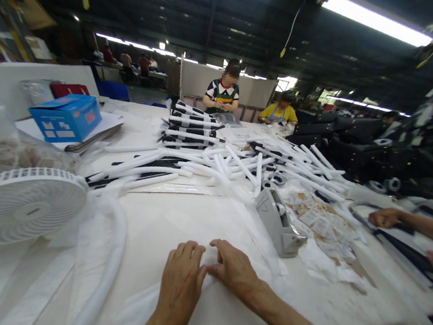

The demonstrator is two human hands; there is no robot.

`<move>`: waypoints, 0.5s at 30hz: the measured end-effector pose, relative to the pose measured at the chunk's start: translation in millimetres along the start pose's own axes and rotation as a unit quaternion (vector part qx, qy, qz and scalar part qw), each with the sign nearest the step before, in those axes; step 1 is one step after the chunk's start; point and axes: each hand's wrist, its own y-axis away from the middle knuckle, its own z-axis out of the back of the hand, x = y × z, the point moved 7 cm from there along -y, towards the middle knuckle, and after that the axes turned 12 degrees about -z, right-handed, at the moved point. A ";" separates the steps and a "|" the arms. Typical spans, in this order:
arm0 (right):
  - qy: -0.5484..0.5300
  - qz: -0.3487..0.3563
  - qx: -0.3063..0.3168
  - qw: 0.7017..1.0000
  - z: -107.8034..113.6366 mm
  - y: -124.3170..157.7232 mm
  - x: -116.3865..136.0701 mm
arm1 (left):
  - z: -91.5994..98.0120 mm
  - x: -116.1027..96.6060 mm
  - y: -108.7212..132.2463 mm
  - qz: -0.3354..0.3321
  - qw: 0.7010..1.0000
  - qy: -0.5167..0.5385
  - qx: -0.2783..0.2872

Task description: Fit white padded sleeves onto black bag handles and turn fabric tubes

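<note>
Near the front of the white table, my left hand [181, 281] and my right hand [234, 270] are close together, thumbs almost meeting. Their fingers are curled, pinching a thin white wrap [208, 257] that blends with the tabletop. Whether it is foam or plastic film I cannot tell. More soft white material [137, 312] lies beside and under my left wrist. To the right of my right hand stands a grey tape dispenser [280, 225], marked on its side.
White foam tubes [200, 159] and black pieces are heaped across the table. Small packets [320, 218] lie right of the dispenser. A white fan [29, 204] and a blue box [66, 118] stand left. At right, a co-worker's hands [385, 218] handle black strips.
</note>
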 end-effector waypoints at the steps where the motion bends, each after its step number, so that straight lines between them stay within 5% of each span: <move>1: -0.004 0.003 -0.004 1.000 1.2 0.5 1.9 | -0.4 -4.7 -8.1 0.001 0.998 0.060 0.000; 6: -0.037 -0.070 0.002 0.997 1.9 -0.8 -3.3 | -30.1 -1.8 -36.5 0.088 0.914 0.396 -0.024; 10: -0.115 -0.080 0.036 0.990 17.3 -14.2 -19.8 | -59.2 19.8 -36.3 0.151 0.874 0.460 -0.033; 15: -0.047 -0.117 -0.079 0.989 74.5 -48.9 -57.2 | -71.1 34.7 -32.5 0.197 0.837 0.510 -0.038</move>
